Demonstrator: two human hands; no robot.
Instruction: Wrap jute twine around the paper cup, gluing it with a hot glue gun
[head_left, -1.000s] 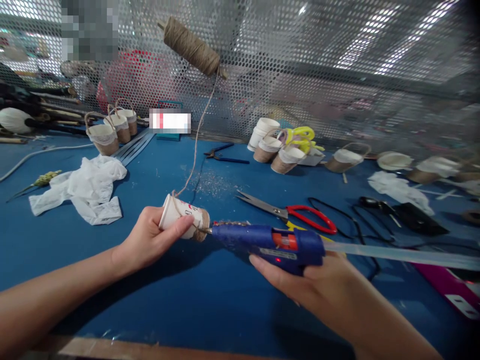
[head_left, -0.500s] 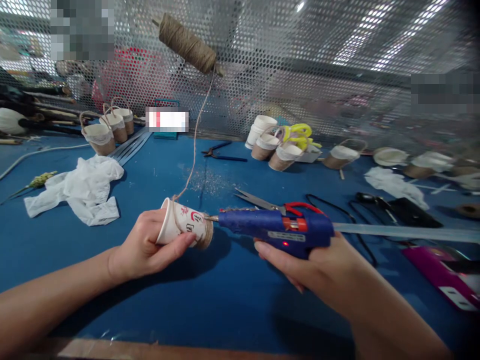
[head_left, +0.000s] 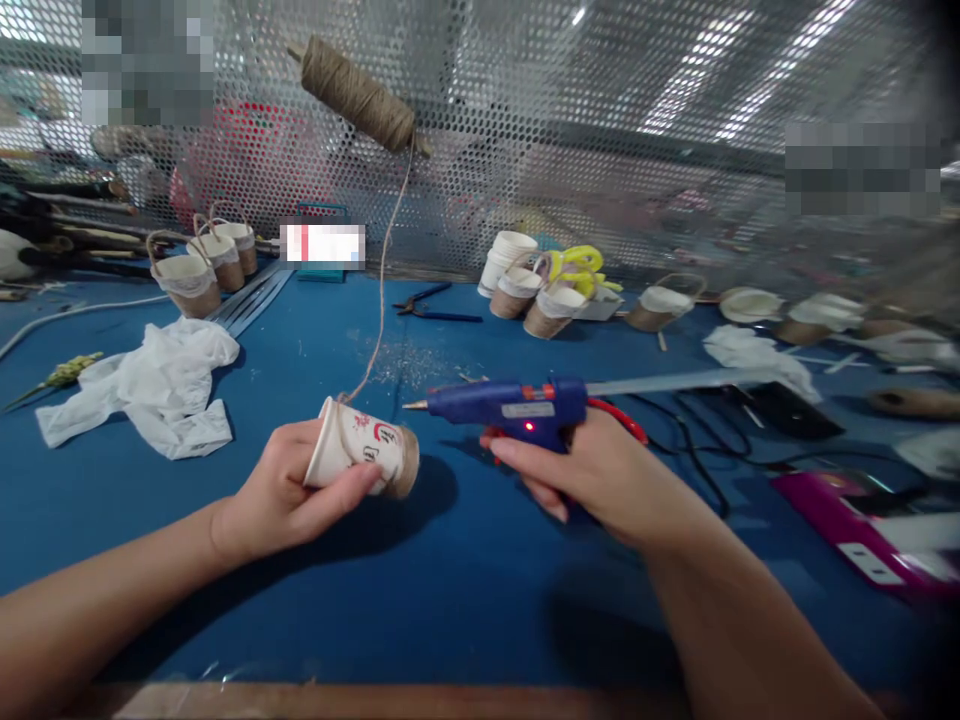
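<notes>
Above the worktop, between its front and back edges, a paper cup is being held tipped on its side, grasped by the left hand with fingers wrapped round it. Twine is being led to its rim from a spool hung beyond the back edge. A glue gun is being clasped by the fingers of the right hand, its nozzle being pointed just beside the cup.
</notes>
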